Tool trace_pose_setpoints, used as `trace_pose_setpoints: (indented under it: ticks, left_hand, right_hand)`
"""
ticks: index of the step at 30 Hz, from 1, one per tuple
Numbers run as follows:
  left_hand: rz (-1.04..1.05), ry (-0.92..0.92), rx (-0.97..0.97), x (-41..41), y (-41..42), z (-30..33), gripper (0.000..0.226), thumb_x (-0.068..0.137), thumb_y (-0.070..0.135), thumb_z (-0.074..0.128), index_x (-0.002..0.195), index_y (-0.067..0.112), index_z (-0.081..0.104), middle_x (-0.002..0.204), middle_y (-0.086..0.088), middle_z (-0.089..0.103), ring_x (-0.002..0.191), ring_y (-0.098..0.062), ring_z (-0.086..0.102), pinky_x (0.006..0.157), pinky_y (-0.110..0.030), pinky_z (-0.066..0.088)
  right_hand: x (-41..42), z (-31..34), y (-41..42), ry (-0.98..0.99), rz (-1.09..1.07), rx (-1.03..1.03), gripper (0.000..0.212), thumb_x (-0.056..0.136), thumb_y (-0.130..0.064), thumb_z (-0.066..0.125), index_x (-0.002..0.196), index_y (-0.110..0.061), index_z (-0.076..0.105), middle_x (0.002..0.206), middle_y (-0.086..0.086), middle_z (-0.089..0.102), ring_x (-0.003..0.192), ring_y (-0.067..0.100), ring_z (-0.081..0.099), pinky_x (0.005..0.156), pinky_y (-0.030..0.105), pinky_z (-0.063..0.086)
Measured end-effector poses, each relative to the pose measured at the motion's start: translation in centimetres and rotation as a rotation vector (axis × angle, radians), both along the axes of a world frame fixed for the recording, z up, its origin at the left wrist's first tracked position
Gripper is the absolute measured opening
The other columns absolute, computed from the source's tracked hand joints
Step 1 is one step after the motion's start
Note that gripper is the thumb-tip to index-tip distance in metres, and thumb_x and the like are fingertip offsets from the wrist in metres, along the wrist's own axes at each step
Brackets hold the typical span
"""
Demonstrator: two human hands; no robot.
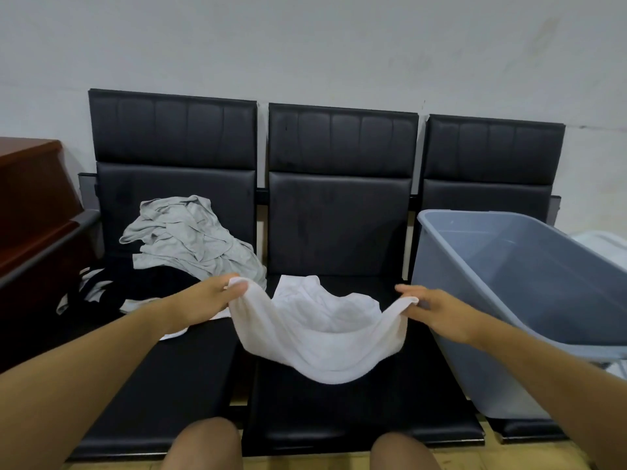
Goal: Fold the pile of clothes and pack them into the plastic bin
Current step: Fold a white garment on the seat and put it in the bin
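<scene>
Bare knees front a black bench seat (339, 395) where a white cloth (322, 337) sags, pinched at its corners by left hand (203, 296) and right hand (431, 310). Folding is starting; next, likely lay it flat. Unfolded pile (183, 239) waits left, grey plastic bin (509, 266) right.

In front of you stands a row of three black padded seats (339, 212) against a pale grey wall (305, 45). To your left you see a reddish-brown wooden cabinet (30, 198). Below the seats you can make out a yellowish floor (305, 464).
</scene>
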State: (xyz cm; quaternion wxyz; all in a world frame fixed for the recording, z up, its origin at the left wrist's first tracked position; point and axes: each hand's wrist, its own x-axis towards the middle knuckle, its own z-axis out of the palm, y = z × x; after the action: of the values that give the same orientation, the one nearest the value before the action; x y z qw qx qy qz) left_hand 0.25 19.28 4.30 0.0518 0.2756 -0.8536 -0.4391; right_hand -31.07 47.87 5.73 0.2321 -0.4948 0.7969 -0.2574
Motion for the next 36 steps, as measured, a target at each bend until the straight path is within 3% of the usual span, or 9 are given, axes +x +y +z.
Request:
trace_pose_setpoints:
  ticks: [2,4,5,10,17,22,27,33,36]
  left_hand:
    - [0.077,0.105,0.077,-0.3,0.5,-0.3,0.031,0.107,0.041,0.040,0.099,0.021,0.061,0.075,0.021,0.067,0.072,0.001,0.064,0.072,-0.018,0.052]
    - [0.106,0.151,0.075,-0.5,0.6,-0.9,0.037,0.105,0.049,0.040,0.107,0.020,0.062,0.101,0.001,0.071,0.097,-0.017,0.069,0.091,-0.041,0.057]
    - [0.106,0.162,0.068,-0.7,1.0,-0.9,0.038,0.104,0.050,0.039,0.109,0.019,0.061,0.105,-0.005,0.069,0.101,-0.022,0.068,0.092,-0.045,0.057]
    - [0.126,0.117,-0.021,-1.4,1.6,-2.4,0.034,0.106,0.046,0.036,0.100,0.023,0.060,0.092,0.002,0.064,0.086,-0.011,0.061,0.078,-0.026,0.048]
    - [0.170,0.134,0.118,-1.7,0.1,-4.6,0.036,0.105,0.046,0.041,0.093,0.019,0.062,0.087,0.006,0.064,0.086,-0.013,0.060,0.081,-0.029,0.046]
    - [0.498,0.273,0.068,-3.9,-3.1,-7.2,0.042,0.104,0.045,0.044,0.109,0.006,0.060,0.104,-0.021,0.064,0.090,-0.021,0.058,0.082,-0.034,0.045]
    - [0.671,0.317,0.018,-7.4,-6.8,-10.8,0.045,0.104,0.041,0.046,0.106,-0.002,0.058,0.090,-0.013,0.056,0.082,-0.024,0.053,0.075,-0.037,0.043]
    - [0.811,0.153,-0.048,-12.0,-12.0,-17.1,0.042,0.104,0.041,0.043,0.105,0.005,0.063,0.098,-0.017,0.064,0.093,-0.038,0.061,0.084,-0.046,0.049]
    - [0.822,0.019,-0.083,-13.8,-13.9,-20.2,0.041,0.104,0.040,0.044,0.109,0.004,0.062,0.096,-0.016,0.059,0.091,-0.037,0.056,0.077,-0.040,0.044]
  right_hand:
    - [0.7,-0.9,-0.3,-0.001,-0.038,-0.114,0.022,0.104,-0.038,0.049,0.109,-0.031,0.070,0.112,-0.022,0.068,0.106,-0.003,0.062,0.099,0.029,0.049]
    - [1.4,-1.6,-0.5,0.005,-0.105,-0.213,0.022,0.106,-0.034,0.046,0.101,-0.034,0.068,0.099,-0.019,0.070,0.096,-0.001,0.064,0.088,0.027,0.050]
    - [1.8,-1.8,-0.6,-0.013,-0.146,-0.257,0.023,0.107,-0.031,0.045,0.099,-0.034,0.067,0.098,-0.017,0.070,0.095,0.001,0.065,0.085,0.025,0.050]
    - [2.8,-2.4,-0.7,-0.068,-0.250,-0.296,0.025,0.107,-0.029,0.043,0.097,-0.030,0.066,0.097,-0.010,0.069,0.092,0.008,0.065,0.076,0.026,0.048]
    - [1.6,-3.8,-1.8,-0.135,-0.308,-0.272,0.024,0.107,-0.029,0.046,0.095,-0.023,0.066,0.095,-0.002,0.070,0.090,0.015,0.066,0.075,0.027,0.048]
    - [-0.8,-6.7,-4.4,-0.153,-0.572,-0.405,0.031,0.106,-0.034,0.044,0.102,-0.010,0.063,0.095,0.007,0.067,0.087,0.020,0.063,0.073,0.028,0.047]
    - [-5.1,-10.7,-8.3,-0.120,-0.789,-0.405,0.038,0.107,-0.037,0.041,0.100,-0.005,0.061,0.088,0.009,0.063,0.088,0.027,0.060,0.070,0.036,0.042]
    - [-10.6,-16.6,-13.9,0.003,-0.882,-0.238,0.048,0.108,-0.037,0.040,0.129,0.002,0.057,0.129,0.024,0.060,0.120,0.043,0.055,0.093,0.045,0.045]
    - [-12.7,-19.8,-15.8,0.056,-0.901,-0.116,0.050,0.108,-0.037,0.040,0.136,0.002,0.054,0.137,0.027,0.055,0.126,0.045,0.052,0.098,0.047,0.044]
